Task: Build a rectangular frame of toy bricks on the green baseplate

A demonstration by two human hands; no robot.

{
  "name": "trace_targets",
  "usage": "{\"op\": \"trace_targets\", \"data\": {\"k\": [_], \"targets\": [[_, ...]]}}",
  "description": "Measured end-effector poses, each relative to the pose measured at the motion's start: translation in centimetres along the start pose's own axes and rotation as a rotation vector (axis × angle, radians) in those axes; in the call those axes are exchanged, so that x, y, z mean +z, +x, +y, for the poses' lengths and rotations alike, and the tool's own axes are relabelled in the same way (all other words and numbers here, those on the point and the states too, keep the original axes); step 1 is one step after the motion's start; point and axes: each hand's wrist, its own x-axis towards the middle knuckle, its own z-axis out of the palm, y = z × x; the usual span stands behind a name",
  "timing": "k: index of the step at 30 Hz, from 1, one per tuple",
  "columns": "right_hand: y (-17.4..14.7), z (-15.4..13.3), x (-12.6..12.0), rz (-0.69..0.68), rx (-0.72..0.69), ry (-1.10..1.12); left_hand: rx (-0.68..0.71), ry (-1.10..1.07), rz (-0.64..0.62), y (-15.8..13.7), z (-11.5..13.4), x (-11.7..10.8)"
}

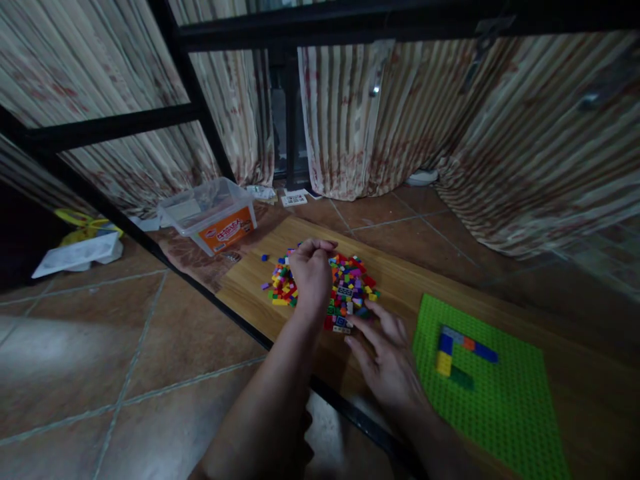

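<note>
A pile of small colourful toy bricks point(285, 288) lies spread on the wooden bench top. Above the pile is my left hand point(314, 270), its fingers curled together; whatever they may hold is hidden. My right hand point(390, 353) reaches to the near right edge of the pile with its fingers apart, the thumb and index close to a few loose bricks point(342, 321). To the right lies a green studded baseplate point(510, 407). An open-sided outline of grey, orange, blue, yellow and dark green bricks point(444, 363) stands on it.
A clear plastic tub point(215, 200) with an orange label stands beyond the bench's left end. White trays point(80, 253) and a yellow object point(83, 227) lie on the tiled floor at far left. A black metal frame point(200, 113) and striped curtains point(340, 120) rise behind.
</note>
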Motion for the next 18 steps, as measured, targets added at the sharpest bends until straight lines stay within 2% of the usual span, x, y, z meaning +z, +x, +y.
{"op": "trace_targets", "data": {"k": [4,8,18], "targets": [[0.5,-0.2,1.6,-0.039,-0.02,-0.115,-0.092,-0.038,-0.01,-0.4,0.5,0.3],[0.5,-0.1,2.3,-0.055,-0.015,-0.135,-0.145,-0.023,-0.025,-0.7,0.8,0.2],[0.4,0.7,2.0,0.036,0.115,0.102,-0.161,0.001,-0.074,-0.8,0.8,-0.2]]}}
